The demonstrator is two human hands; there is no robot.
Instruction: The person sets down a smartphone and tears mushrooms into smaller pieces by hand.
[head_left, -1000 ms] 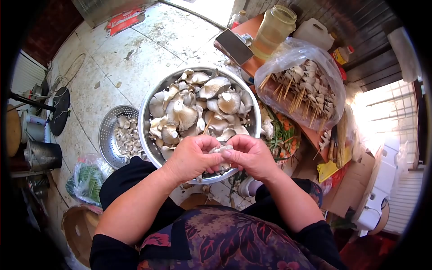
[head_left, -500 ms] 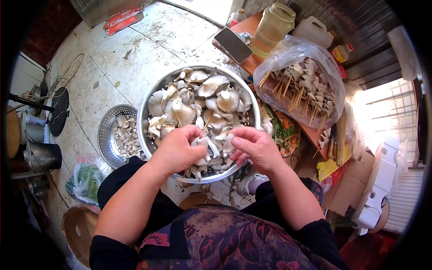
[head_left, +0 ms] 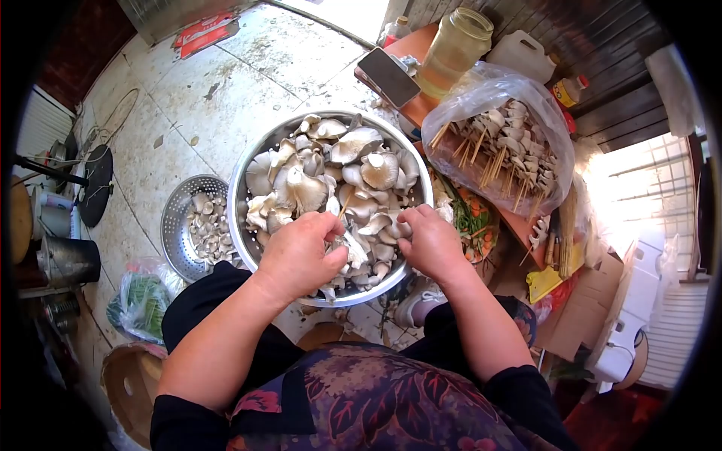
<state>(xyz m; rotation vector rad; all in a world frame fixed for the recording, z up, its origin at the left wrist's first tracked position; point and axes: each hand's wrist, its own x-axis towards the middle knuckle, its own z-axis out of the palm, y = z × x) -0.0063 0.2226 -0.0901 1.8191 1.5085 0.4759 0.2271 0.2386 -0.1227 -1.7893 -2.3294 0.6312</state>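
A large metal colander [head_left: 239,218], heaped with grey-white oyster mushrooms [head_left: 304,188], sits in front of me. Over its lower left side, my left hand [head_left: 301,252] is closed, with pale torn mushroom pieces [head_left: 355,249] at its thumb and fingertips. A thin wooden skewer [head_left: 347,201] sticks up just beyond those fingertips; its lower end is hidden. At the right rim, my right hand [head_left: 432,242] has curled fingers and thumb closing on a mushroom [head_left: 397,228] at the pile's edge. Its grip is partly hidden.
Left of the colander stands a smaller one [head_left: 171,225] with small mushroom pieces. A plastic bag [head_left: 560,161] of skewered mushrooms, a phone [head_left: 388,77] and a jar of liquid [head_left: 455,52] are on the orange table [head_left: 418,111]. Bagged greens [head_left: 144,304] lie at lower left.
My right hand has moved right and slightly up, away from my left hand, to the colander's right edge. The left hand stays nearly in place, slightly lower.
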